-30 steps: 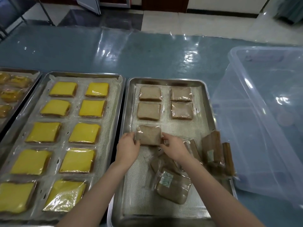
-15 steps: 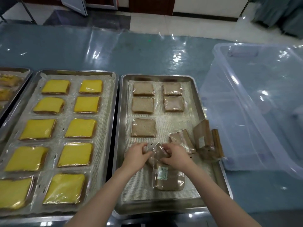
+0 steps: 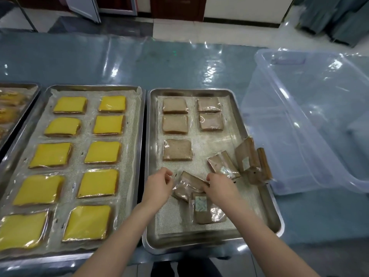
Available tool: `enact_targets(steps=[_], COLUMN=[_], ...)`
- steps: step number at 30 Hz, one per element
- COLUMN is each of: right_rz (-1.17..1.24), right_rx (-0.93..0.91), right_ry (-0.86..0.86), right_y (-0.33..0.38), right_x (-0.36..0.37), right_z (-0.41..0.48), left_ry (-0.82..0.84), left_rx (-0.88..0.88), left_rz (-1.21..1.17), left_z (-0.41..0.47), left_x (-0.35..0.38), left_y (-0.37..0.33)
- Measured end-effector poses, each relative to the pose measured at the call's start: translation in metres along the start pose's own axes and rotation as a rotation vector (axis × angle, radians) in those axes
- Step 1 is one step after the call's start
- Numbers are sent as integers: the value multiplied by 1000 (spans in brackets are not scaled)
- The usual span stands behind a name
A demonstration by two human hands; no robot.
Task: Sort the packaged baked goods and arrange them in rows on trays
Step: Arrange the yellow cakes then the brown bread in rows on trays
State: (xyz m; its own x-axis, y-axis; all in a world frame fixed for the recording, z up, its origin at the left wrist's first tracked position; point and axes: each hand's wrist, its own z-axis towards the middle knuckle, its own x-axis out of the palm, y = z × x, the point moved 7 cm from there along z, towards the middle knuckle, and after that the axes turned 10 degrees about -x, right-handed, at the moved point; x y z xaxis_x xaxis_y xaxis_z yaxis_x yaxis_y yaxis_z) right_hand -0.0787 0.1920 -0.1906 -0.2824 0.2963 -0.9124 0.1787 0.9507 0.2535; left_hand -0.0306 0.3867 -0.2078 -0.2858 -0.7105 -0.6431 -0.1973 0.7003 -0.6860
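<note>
Blue-grey plastic sheeting covers the tabletop (image 3: 179,62) where a person sorts wrapped baked goods onto metal trays. Both bare hands meet over the near half of the right tray (image 3: 276,220): the left hand (image 3: 157,186), fingers curled, pinches the clear wrapper edge of a brown packet (image 3: 188,185), while the right hand (image 3: 220,189) grips the same packet's opposite end, holding it tilted just above the tray's mesh liner. Touching that packet on its near side lies a second brown packet (image 3: 207,211) with a small pale sachet showing through the film. Toward the tray's right edge, another loose packet (image 3: 221,163) lies slanted, and beside it a cluster of packets (image 3: 251,158) stands on edge, leaning against the rim. Across the tray's far half, five brown slices (image 3: 177,149) lie flat in order: two rows of two at the far edge and a single one below them on the left. Just beside, to the left, a second tray (image 3: 140,124) carries ten yellow-topped slices (image 3: 102,151) in two columns of five. A third tray (image 3: 30,88) is partly visible at the tabletop's left edge. An empty-looking clear plastic bin (image 3: 299,120) sits at the tabletop's right edge.
</note>
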Motion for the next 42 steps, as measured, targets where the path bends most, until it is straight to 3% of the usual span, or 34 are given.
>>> enact_targets(steps=[3,6,10,15,18,22,32,36,42], right_rz=[-76,-37,170,449,578,569,660,684,949], right_rx=[30,29,21,-86,-55,64,0,14,46], right_ry=[-12,4,-4,-173,-212,-154,-148,-149,-231], right_y=[2,4,3,25,30,23,24,22,22], right_x=[5,9,9,-2,0,15,16,18,12], right_z=[-2,-1,3,14,19,16,2,-4,-12], left_ry=[98,95,68,-73,-78,-80,-39,-83,-127], left_rx=[50,83,78,19,-21,-21,34,78,64], left_rz=[8,22,24,5,81,151,139,67,-248], left_z=[-3,-7,-11,-13,-14,-14,-15,-22,-28], left_x=[13,18,11,-12,-16,-14,-7,-11,-31], left_y=[-5,-7,-2,2,1,1,1,0,0])
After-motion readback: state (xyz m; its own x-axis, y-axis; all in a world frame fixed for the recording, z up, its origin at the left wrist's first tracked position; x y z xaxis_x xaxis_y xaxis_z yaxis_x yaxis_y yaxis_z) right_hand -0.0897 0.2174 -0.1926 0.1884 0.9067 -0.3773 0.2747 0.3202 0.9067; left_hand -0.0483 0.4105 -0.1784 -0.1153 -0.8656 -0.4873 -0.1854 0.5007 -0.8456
